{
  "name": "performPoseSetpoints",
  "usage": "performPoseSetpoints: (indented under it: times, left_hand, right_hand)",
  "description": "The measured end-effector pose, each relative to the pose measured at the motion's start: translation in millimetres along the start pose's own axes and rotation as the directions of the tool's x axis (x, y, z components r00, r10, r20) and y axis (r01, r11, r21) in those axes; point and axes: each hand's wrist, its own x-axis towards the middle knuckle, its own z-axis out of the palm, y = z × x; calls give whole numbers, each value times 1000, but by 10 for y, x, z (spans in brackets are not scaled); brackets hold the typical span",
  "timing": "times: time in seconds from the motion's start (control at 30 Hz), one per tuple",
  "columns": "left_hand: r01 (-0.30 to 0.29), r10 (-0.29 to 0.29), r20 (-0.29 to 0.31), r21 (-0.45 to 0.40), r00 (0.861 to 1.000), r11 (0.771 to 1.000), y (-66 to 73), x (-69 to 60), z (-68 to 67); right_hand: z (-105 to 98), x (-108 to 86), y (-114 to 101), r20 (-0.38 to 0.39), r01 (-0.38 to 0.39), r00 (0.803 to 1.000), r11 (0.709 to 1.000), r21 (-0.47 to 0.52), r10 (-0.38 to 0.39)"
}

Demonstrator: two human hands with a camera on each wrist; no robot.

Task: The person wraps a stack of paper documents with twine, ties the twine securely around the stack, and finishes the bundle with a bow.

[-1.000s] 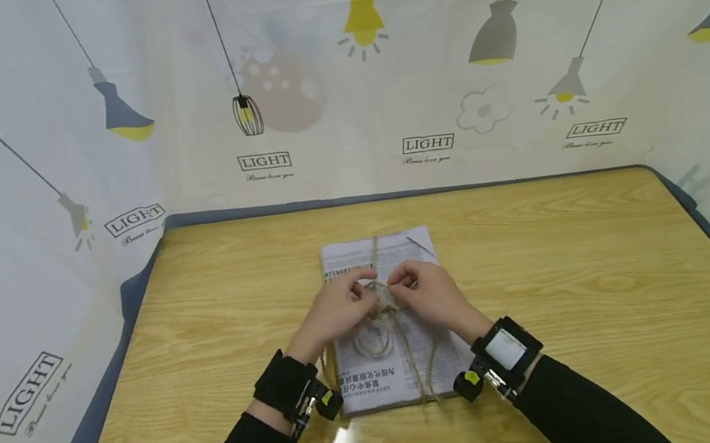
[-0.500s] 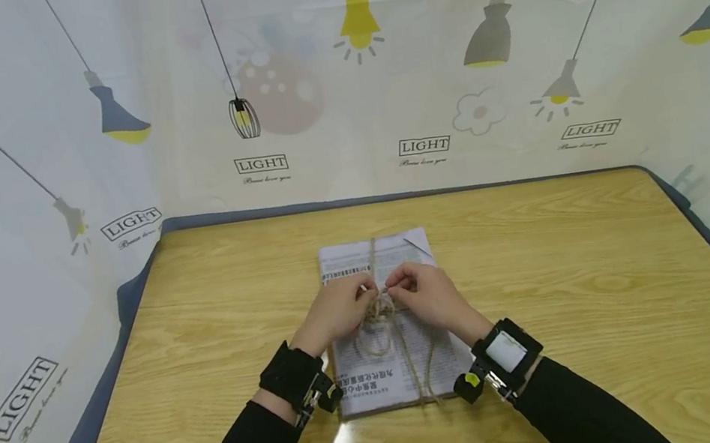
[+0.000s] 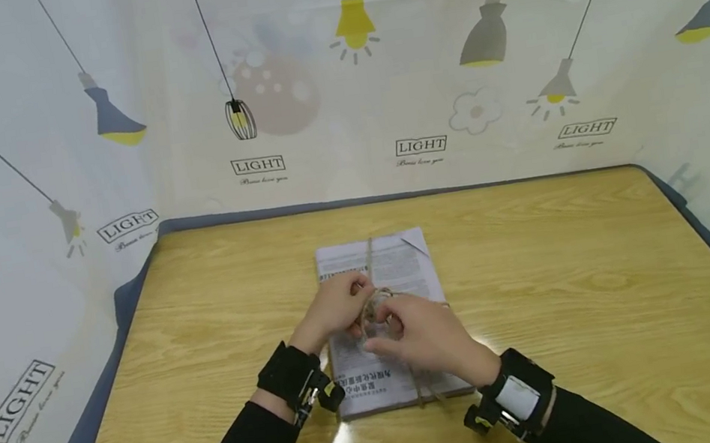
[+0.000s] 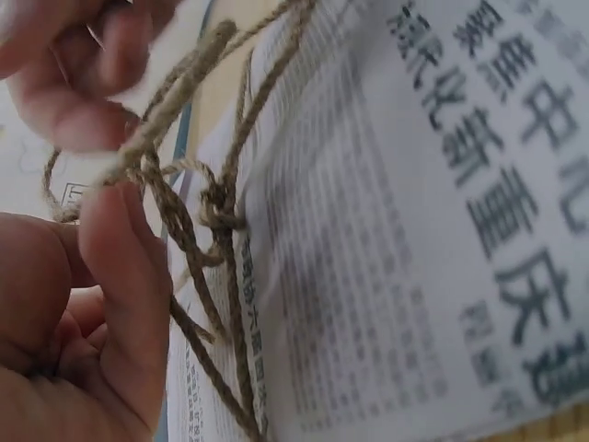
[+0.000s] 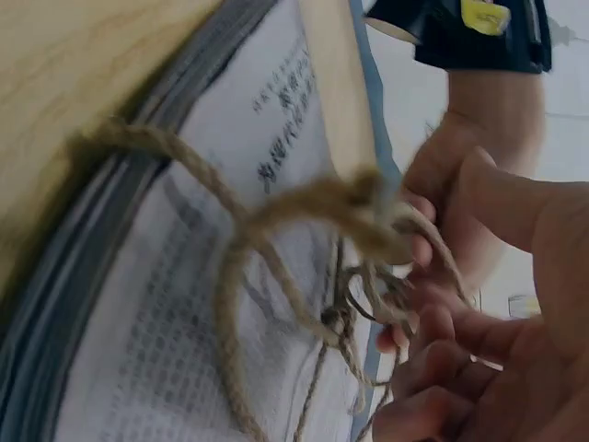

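Note:
A stack of folded newspapers (image 3: pixel 402 264) lies on the table, bound with twine (image 4: pixel 262 101) that crosses and is knotted on top. My left hand (image 3: pixel 336 305) pinches a strand of twine between thumb and finger above the knot (image 4: pixel 221 207). Opposite it, my right hand (image 3: pixel 428 331) is over the middle of the stack, its thumb spread apart from the bent fingers (image 5: pixel 442 345). A twine loop (image 5: pixel 230 304) rises in front of the right hand. Whether the right fingertips touch the strand is hard to tell.
The wooden table (image 3: pixel 575 281) extends on both sides of the stack. Behind it and at the sides hangs a pale cloth (image 3: pixel 334 171) printed with lamps. Loose twine ends lie over the near edge of the stack.
Both hands pinched twine close together above the knot. The right hand has since let go, moved toward the body and left, and spread its thumb. The left hand stays near the knot.

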Motion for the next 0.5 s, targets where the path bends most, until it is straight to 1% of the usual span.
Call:
performPoseSetpoints:
  times: [0.07, 0.13, 0.2, 0.27, 0.4, 0.5]
  left_hand:
    - [17, -17, -2, -36, 1000, 999, 16, 1, 14]
    - [19, -19, -9, -49, 1000, 999, 38, -4, 26]
    - [3, -4, -24, -39, 1000, 999, 52, -12, 37]
    - [-19, 19, -42, -11, 999, 1000, 58, -21, 47]
    - [-59, 64, -93, 58, 994, 997, 45, -26, 66]
    - [-83, 102, -141, 135, 985, 987, 30, -10, 88]
  right_hand:
    - [33, -2, -12, -7, -30, 1000, 999, -25, 30]
    - [55, -4, -21, -34, -36, 999, 998, -46, 35]
    - [64, -7, -23, -69, -23, 997, 999, -40, 20]
    - [68, -10, -24, -79, 1, 997, 1000, 1, -1]
    - [74, -1, -26, -10, 44, 999, 990, 137, -43]
    - [90, 20, -26, 34, 33, 999, 978, 206, -41]
